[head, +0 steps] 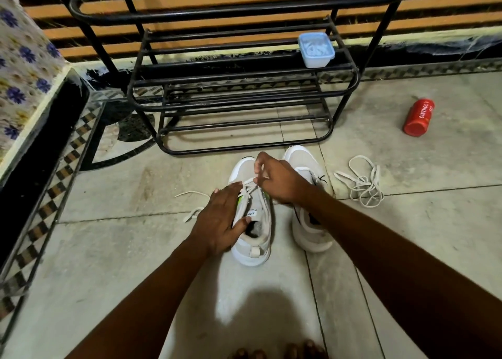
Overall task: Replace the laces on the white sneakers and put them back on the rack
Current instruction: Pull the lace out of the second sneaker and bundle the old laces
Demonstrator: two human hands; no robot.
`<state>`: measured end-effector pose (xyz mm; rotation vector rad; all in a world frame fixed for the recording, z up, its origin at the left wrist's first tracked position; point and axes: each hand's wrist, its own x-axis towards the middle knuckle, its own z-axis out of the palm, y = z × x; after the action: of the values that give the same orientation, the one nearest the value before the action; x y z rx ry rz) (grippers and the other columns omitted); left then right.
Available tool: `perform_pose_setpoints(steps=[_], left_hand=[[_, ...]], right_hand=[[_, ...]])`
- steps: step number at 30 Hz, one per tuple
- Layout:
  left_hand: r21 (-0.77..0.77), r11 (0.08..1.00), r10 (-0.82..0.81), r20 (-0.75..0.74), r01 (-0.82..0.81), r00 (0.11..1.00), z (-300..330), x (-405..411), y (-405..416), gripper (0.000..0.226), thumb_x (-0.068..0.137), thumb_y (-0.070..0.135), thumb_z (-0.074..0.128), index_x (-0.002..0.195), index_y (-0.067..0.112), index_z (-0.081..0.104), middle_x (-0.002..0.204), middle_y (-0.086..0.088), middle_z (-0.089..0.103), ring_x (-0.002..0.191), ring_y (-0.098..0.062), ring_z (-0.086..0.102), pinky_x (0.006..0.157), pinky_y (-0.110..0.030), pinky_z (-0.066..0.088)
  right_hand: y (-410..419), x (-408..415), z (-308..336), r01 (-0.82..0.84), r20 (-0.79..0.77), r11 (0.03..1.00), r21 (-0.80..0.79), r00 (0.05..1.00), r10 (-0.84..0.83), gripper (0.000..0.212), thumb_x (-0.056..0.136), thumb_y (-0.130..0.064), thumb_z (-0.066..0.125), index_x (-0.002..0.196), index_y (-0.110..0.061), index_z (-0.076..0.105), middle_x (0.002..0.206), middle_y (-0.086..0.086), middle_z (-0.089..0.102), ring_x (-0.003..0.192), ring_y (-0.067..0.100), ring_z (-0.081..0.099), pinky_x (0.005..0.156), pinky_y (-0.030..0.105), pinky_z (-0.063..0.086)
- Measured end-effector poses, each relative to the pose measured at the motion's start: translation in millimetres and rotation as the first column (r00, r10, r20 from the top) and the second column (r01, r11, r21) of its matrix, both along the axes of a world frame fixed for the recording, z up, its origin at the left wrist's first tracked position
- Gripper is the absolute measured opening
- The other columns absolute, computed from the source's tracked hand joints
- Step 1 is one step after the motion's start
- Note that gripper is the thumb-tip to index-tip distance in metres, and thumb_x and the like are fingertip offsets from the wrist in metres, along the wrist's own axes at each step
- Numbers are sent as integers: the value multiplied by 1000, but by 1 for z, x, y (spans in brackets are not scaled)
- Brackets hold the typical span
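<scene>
- Head view: two white sneakers side by side on pale stone tiles, just near of the black tubular metal rack [244,92]. Left sneaker [254,223] — mesh upper, flat lace [248,189] half threaded.
- Left hand [220,220] grips its collar; right hand [277,179] pinches the lace, covering part of the right sneaker [309,223].
- Right: loose tangled lace [361,185]; farther, red cylindrical bottle [418,117] lying down. Translucent lidded box [316,49] on the rack.

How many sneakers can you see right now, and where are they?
2. The left sneaker stands on the floor before the rack, held by the left hand while the right hand pinches its lace. The right sneaker stands beside it, partly behind the right forearm.
</scene>
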<state>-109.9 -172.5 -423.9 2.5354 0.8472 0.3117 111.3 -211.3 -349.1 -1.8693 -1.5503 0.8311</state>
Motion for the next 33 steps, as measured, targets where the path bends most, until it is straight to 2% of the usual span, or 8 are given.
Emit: perform_pose_setpoints(steps=[6, 8, 11, 16, 19, 24, 29, 33], left_hand=[[-2, 1000, -4, 18, 4, 1000, 0, -1, -1, 79, 98, 58, 39, 162, 14, 23, 167, -2, 28, 155, -19, 25, 129, -44, 10], [2, 1000, -3, 24, 3, 1000, 0, -2, -1, 80, 98, 59, 39, 162, 13, 24, 167, -3, 28, 155, -19, 25, 129, -44, 11], [-24, 1000, 5, 26, -5, 1000, 1, -2, 0, 81, 96, 60, 42, 161, 14, 24, 166, -2, 30, 153, -20, 27, 128, -47, 13], [-36, 999, -5, 31, 6, 1000, 2, -4, 1, 82, 96, 60, 42, 161, 16, 24, 166, 1, 31, 153, -17, 28, 128, -48, 13], [-18, 1000, -9, 45, 10, 999, 4, -5, 0, 81, 97, 61, 41, 162, 14, 25, 167, 0, 29, 155, -16, 25, 129, -44, 11], [8, 1000, -7, 21, 7, 1000, 5, -3, 0, 82, 97, 62, 40, 162, 15, 24, 168, 1, 28, 154, -14, 25, 129, -34, 5], [19, 1000, -4, 11, 3, 1000, -1, -5, 2, 81, 97, 60, 44, 162, 16, 23, 168, 4, 26, 154, -13, 24, 129, -38, 9], [34, 999, 3, 3, -3, 1000, -3, -4, 1, 81, 98, 60, 42, 163, 16, 22, 168, 3, 25, 154, -13, 24, 128, -30, 1]], right_hand=[[5, 11, 5, -298, 491, 954, -36, 826, 276, 7, 98, -22, 54, 91, -23, 54, 90, -7, 59, 95, 17, 47, 67, 36, 46], [7, 9, -1, 96, -21, 994, 46, 995, -96, 12, 97, -12, 55, 87, -18, 53, 86, -1, 62, 78, 19, 54, 59, 33, 46], [9, 12, -2, 491, -618, 782, -384, 493, -613, 15, 100, -14, 50, 86, -16, 55, 73, 3, 56, 50, 15, 40, 46, 22, 30], [6, 25, 1, -37, 240, 996, -82, 969, 56, 17, 82, -33, 76, 79, -26, 60, 76, -4, 62, 80, 21, 64, 65, 28, 43], [5, 16, 4, 42, 68, 995, 87, 997, -48, 20, 84, -15, 73, 70, -27, 65, 71, -10, 64, 79, 18, 63, 70, 28, 46], [6, 14, 5, 769, -574, 497, -402, 211, -791, 18, 93, -19, 67, 76, -18, 60, 79, 7, 62, 62, 22, 51, 51, 27, 41], [-6, -8, 30, 466, -579, 881, -85, 697, -424, 10, 106, -13, 47, 96, -12, 48, 77, 10, 56, 36, 3, 39, 33, 16, 26], [-14, -2, 29, -111, 61, 990, 82, 992, 106, 16, 108, -17, 41, 97, -6, 43, 64, 0, 46, 54, 15, 40, 54, 32, 31]])
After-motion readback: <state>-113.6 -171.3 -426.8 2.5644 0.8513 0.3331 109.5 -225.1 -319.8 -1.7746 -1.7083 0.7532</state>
